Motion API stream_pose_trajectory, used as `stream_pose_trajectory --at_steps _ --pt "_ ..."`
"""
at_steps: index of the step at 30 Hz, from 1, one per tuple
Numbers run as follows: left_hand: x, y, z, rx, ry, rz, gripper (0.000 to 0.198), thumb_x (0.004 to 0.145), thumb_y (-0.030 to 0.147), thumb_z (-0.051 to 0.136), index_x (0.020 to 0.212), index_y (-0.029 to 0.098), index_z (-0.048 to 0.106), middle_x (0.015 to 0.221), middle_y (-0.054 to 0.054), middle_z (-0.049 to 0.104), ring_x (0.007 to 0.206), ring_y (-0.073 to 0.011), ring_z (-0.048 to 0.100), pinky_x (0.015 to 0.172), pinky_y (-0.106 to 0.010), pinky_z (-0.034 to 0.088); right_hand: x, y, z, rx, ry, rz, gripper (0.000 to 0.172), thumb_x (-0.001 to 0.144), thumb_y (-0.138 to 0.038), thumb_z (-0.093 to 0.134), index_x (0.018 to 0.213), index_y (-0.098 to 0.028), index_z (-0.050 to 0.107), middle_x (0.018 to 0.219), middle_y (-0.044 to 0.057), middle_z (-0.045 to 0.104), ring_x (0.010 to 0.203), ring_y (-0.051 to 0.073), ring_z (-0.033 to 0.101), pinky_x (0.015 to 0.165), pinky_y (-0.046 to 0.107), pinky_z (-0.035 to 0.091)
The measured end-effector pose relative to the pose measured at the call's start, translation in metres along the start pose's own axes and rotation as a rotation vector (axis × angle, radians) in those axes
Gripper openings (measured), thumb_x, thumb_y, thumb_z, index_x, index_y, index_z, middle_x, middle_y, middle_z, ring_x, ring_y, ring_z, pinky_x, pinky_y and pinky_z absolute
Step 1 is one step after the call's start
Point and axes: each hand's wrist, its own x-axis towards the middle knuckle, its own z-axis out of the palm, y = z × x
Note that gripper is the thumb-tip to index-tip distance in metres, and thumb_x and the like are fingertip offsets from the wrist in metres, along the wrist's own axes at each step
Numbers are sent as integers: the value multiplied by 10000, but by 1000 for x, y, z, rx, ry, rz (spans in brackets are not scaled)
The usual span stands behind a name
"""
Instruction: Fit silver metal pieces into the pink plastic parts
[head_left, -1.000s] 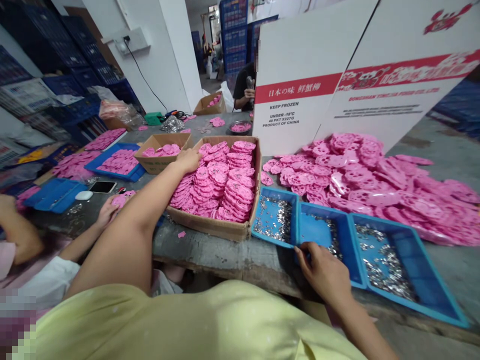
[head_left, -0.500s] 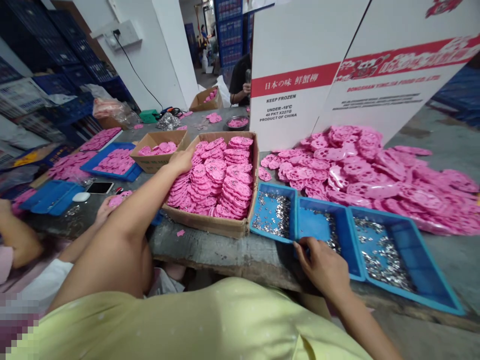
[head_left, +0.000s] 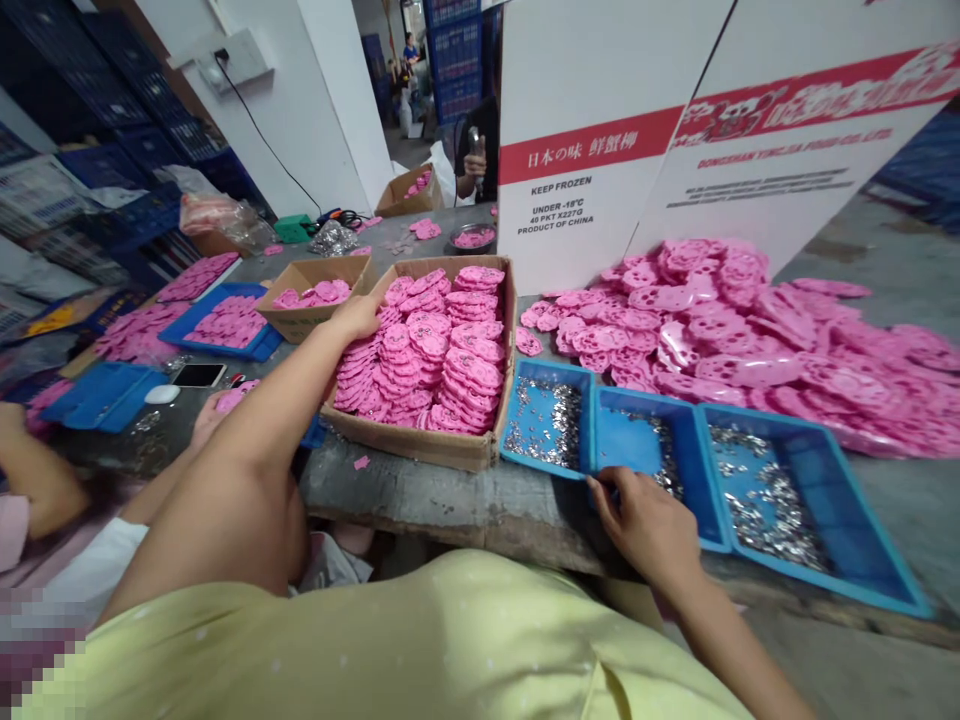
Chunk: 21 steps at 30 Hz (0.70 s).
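Note:
My left hand (head_left: 358,318) is at the left wall of a cardboard box (head_left: 420,452), its fingers closed over the rim beside the contents. Stacks of flat pink perforated pieces (head_left: 429,340) fill that box. At the front of the blue trays, my right hand (head_left: 651,525) has its thumb and curled fingers closed on the near rim of the middle blue tray (head_left: 628,440). Small shiny metal parts lie in this tray, in the left blue tray (head_left: 534,412) and in the larger right blue tray (head_left: 874,575). Some of my right fingers are hidden.
A large pile of pink pieces (head_left: 750,340) lies behind the trays, before a white printed carton (head_left: 585,90). To the left are a smaller cardboard box (head_left: 300,320), a phone (head_left: 199,375) and a co-worker's hand (head_left: 206,420). Another person's hand (head_left: 474,165) holds a metallic tool across the table.
My hands keep nearly the same places on the box and tray. The view has shifted slightly. Across the table, the other person's hand and metallic tool have moved a little left.

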Motion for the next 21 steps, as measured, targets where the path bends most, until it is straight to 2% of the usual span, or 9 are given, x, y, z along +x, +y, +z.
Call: stream_pose_trajectory --at_steps 5,10,15,19,21 --pt "8 1 3 7 7 -1 645 875 236 572 1519 229 610 1457 -116 713 1315 -256 679 1138 -323 491 -1 0 1 8 19 -14 538 1098 -508 349 862 -189 712 679 93 683 622 220 652 583 295 351" --pt "6 3 0 25 -14 9 630 888 254 584 1517 243 605 1445 -97 722 1295 -249 689 1107 -302 503 -2 1 4 -16 50 -29 540 1105 -500 344 859 -188 711 683 91 688 630 218 665 592 295 363" --pt "0 9 -7 65 -27 5 645 901 247 591 1545 213 578 1456 -147 708 1304 -309 688 1107 -359 508 0 0 3 -2 29 -16 519 1097 -489 361 850 -191 706 685 90 687 646 221 663 610 298 364" --pt "-6 23 -17 91 -6 45 634 919 221 559 1550 157 556 1551 -187 625 1390 -348 629 1145 -406 488 3 -5 -4 18 -22 12 493 1093 -468 376 870 -186 714 709 99 700 677 225 665 623 302 359" --pt "-9 38 -23 80 73 83 590 956 233 516 1540 156 553 1564 -170 610 1413 -337 606 1173 -412 468 5 -7 -8 19 -74 35 458 1085 -447 398 901 -184 724 735 106 711 711 229 667 641 304 362"
